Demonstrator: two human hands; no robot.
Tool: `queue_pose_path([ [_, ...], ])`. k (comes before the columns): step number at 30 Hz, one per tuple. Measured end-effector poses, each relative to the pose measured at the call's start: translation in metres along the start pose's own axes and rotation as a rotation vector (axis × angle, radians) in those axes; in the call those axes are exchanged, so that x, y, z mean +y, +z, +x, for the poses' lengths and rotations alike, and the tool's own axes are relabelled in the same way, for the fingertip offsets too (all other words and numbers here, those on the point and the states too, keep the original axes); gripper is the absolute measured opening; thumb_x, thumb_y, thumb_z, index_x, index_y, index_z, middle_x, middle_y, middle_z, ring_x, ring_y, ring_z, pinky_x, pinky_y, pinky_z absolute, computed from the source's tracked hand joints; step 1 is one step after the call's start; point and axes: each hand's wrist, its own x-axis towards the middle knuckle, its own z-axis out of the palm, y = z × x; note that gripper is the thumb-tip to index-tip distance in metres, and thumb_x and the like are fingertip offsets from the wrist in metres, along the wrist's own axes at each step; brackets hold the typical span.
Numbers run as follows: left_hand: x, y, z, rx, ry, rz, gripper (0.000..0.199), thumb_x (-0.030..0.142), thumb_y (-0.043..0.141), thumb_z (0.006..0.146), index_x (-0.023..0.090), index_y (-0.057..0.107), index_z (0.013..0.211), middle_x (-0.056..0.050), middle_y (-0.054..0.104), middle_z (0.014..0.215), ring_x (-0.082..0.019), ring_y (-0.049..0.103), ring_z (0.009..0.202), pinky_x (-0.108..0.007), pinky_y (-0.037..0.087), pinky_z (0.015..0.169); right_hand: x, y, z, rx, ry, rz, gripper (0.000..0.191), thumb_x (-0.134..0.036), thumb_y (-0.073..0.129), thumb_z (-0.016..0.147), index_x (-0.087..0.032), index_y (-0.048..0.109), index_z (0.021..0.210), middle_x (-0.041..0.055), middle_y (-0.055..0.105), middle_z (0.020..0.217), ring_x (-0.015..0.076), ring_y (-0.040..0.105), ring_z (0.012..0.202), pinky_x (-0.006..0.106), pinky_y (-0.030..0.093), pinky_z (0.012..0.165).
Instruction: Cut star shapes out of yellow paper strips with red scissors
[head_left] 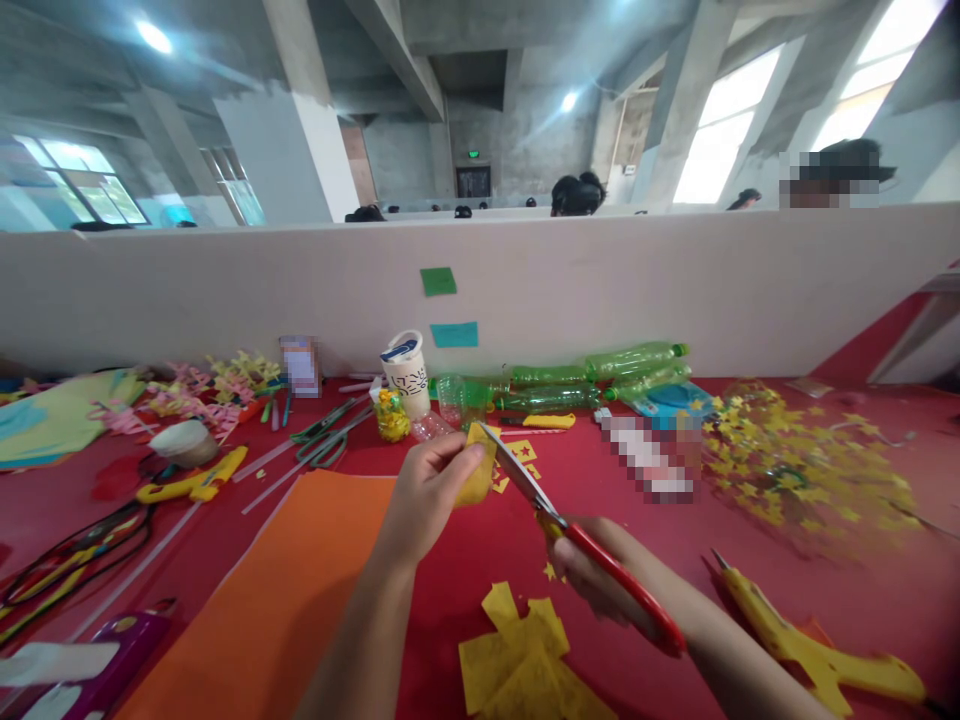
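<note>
Between the thumb and fingers of my left hand [435, 490] is a piece of yellow paper [477, 478], held up over the red table. My right hand [600, 560] grips red-handled scissors [525, 475], whose blades point up and left. The blade tips meet the paper's upper right edge; whether they are cutting into it I cannot tell. Below my hands lies a pile of yellow paper pieces [517, 655]. Small yellow scraps with star shapes [523, 451] rest behind the scissors, and a loose star [551, 572] lies near my right hand.
Orange sheets [277, 590] lie at left, near a yellow glue gun [196, 482]. Another glue gun [817, 635] is at right, below a bunch of yellow stars [802, 470]. Green bottles [637, 358], a white cup [405, 375] and a yellow cutter [551, 421] stand or lie before the partition [300, 280].
</note>
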Motion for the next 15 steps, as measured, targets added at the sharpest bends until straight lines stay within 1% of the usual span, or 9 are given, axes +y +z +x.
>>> queue_pose_path([
  [2,-0.0007,0.0016,-0.0002,0.017,0.021,0.02,0.026,0.036,0.062,0.075,0.017,0.057,0.059,0.001,0.053,0.056,-0.012,0.05,0.053,-0.021,0.04,0.05,-0.0011,0.0004,-0.0002,0.008,-0.028,-0.019,0.046,-0.061,0.044,0.087,-0.02,0.037,0.069,-0.0082,0.034,0.053,0.0057,0.031,0.043,0.019,0.025,0.041],
  [4,-0.001,0.0038,-0.0007,0.002,0.038,0.028,0.026,0.036,0.061,0.076,0.016,0.057,0.058,0.001,0.052,0.057,-0.012,0.049,0.055,-0.021,0.039,0.051,-0.0011,0.0014,-0.0005,0.016,-0.059,-0.027,0.046,-0.062,0.043,0.087,-0.02,0.038,0.07,-0.0079,0.036,0.051,0.0064,0.034,0.043,0.019,0.026,0.041],
  [8,-0.0016,0.0084,-0.0015,-0.072,0.051,-0.023,0.02,0.032,0.056,0.081,0.017,0.066,0.073,0.0,0.057,0.066,-0.013,0.051,0.064,-0.021,0.041,0.059,0.0012,0.003,-0.0007,0.03,-0.088,-0.03,0.045,-0.06,0.042,0.089,-0.02,0.038,0.068,-0.0078,0.037,0.048,0.007,0.035,0.042,0.019,0.027,0.041],
  [11,-0.0037,0.0088,-0.001,-0.091,0.05,-0.066,0.02,0.032,0.055,0.082,0.017,0.068,0.08,-0.001,0.06,0.07,-0.015,0.053,0.067,-0.022,0.041,0.062,0.003,0.0027,-0.0003,0.023,-0.072,-0.022,0.044,-0.057,0.045,0.089,-0.02,0.038,0.066,-0.0078,0.037,0.048,0.0067,0.035,0.041,0.019,0.027,0.041],
  [15,-0.0077,0.0063,0.0006,-0.101,0.059,-0.098,0.019,0.031,0.057,0.081,0.016,0.068,0.077,0.0,0.058,0.066,-0.013,0.051,0.063,-0.022,0.038,0.058,0.0053,0.0031,0.0002,0.035,-0.023,0.004,0.044,-0.055,0.046,0.089,-0.02,0.036,0.064,-0.008,0.036,0.048,0.0059,0.034,0.041,0.017,0.027,0.04],
])
